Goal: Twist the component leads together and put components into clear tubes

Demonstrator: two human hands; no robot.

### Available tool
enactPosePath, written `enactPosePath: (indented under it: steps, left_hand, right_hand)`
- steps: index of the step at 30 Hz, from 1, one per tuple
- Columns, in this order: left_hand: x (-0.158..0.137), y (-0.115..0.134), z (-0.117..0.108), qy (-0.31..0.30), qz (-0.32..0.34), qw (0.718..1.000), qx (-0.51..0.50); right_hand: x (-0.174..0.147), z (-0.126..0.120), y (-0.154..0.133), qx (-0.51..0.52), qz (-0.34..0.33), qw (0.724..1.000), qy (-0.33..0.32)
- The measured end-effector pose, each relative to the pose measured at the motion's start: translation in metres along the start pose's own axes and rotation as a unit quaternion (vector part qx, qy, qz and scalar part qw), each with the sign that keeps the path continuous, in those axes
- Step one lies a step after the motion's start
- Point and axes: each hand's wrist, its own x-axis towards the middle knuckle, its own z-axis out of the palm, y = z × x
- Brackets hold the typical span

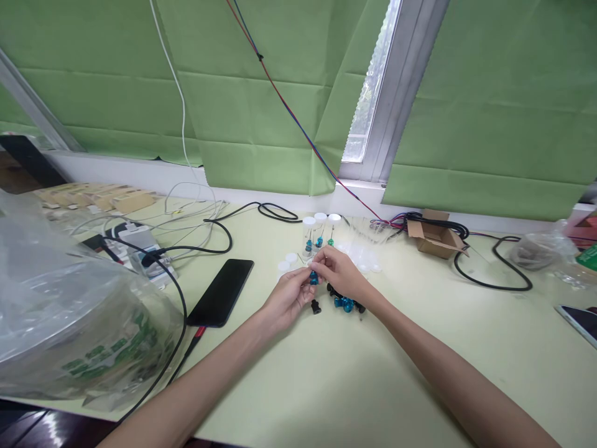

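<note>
- The small shiny blue part with a rounded, metallic-looking body [314, 278] is between the two bare hands, just above the pale yellow-green tabletop [396, 379].
- The left hand [290, 298] has its thumb and fingers closed around the blue part.
- The right hand [342, 274] bends its fingers in at the upper end; the detail is too small to tell whether they are closed on anything.
- The blue part looks light and stiff, and its glossy surface may be slippery; it probably suits a fingertip hold around the body, with little force.
- Loose glossy blue parts [346, 304] lie beneath the right hand, and a small black cylindrical part [316, 307] lies just beside the left.
- Clear upright containers with white lids [308, 221] stand beyond the hands.
</note>
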Motion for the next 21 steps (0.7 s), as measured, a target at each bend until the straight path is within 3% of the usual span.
enactPosePath:
  steps: [21]
  left_hand:
    - [-0.0049,0.0027,0.0048,0.014,0.019,1.000,0.011]
  right_hand:
    - [0.0004,-0.0029,0.0011,0.094,0.018,0.995,-0.037]
